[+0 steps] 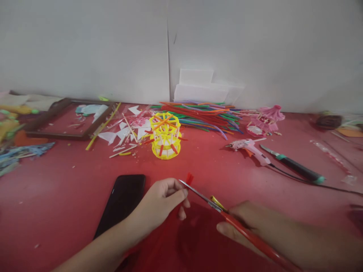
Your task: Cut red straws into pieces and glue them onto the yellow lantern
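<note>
My left hand pinches a small bunch of red pipe cleaner pieces between thumb and forefinger, their tips sticking up. In my right hand is a pair of scissors with red handles. One blade lies across the red pieces, close to my left fingertips. A short yellow piece shows beside the scissors' pivot; what it belongs to I cannot make out. Beyond my hands stands a small round two-tier model made of yellow pipe cleaner, with red and orange bits and pale posts.
A black phone lies by my left forearm. To the right are a pink glue gun and a dark-handled knife. Coloured pipe cleaners are heaped by the wall, near a pink model. Paper scraps and a brown frame lie left.
</note>
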`<action>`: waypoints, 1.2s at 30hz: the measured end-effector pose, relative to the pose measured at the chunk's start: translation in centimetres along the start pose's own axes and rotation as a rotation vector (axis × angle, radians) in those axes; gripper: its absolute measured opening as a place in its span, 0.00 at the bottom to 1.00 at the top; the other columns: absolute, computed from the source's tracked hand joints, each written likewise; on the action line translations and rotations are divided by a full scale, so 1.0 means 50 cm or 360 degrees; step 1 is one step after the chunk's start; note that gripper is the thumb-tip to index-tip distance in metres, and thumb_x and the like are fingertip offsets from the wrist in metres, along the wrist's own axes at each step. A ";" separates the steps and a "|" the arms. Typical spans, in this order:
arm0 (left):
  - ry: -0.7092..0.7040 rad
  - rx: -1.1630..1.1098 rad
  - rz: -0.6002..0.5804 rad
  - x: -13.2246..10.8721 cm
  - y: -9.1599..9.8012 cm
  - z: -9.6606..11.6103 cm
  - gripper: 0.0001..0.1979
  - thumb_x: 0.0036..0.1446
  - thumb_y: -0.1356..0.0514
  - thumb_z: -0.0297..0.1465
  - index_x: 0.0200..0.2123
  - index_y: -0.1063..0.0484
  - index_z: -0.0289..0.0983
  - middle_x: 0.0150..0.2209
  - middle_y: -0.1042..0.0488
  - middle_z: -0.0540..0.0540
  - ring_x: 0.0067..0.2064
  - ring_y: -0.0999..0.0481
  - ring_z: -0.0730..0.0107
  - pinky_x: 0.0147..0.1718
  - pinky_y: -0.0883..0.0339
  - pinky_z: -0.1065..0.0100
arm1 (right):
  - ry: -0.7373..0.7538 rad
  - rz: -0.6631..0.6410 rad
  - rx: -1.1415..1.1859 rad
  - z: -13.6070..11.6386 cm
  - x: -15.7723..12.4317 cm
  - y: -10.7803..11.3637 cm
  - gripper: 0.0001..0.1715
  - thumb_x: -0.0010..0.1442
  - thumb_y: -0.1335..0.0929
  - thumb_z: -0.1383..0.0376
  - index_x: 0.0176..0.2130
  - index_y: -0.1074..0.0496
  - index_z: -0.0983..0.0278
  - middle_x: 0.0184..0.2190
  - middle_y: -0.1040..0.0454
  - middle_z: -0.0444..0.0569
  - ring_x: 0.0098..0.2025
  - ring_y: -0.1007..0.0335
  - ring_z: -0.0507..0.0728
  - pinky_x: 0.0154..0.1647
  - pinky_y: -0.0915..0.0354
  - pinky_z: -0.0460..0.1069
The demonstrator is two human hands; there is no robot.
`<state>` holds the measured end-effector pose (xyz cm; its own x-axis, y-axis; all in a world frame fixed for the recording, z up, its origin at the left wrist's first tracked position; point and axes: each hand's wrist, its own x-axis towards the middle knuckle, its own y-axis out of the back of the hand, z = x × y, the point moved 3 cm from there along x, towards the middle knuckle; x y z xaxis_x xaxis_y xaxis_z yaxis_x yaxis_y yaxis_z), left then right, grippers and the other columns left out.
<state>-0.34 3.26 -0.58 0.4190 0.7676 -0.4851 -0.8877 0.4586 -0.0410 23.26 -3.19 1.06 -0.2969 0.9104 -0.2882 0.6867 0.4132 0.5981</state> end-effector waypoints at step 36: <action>-0.0359 -0.0558 0.0140 -0.004 0.017 0.016 0.11 0.58 0.39 0.33 0.25 0.33 0.37 0.22 0.27 0.55 0.18 0.32 0.80 0.24 0.32 0.72 | -0.0607 -0.1138 0.0379 0.010 0.040 0.032 0.39 0.57 0.44 0.32 0.28 0.33 0.62 0.17 0.39 0.41 0.21 0.41 0.51 0.23 0.45 0.45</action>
<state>-1.00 3.85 0.15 0.3354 0.8936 -0.2982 -0.9168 0.2368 -0.3216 24.09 -0.73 1.06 -0.4982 0.3443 -0.7958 0.5531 0.8330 0.0141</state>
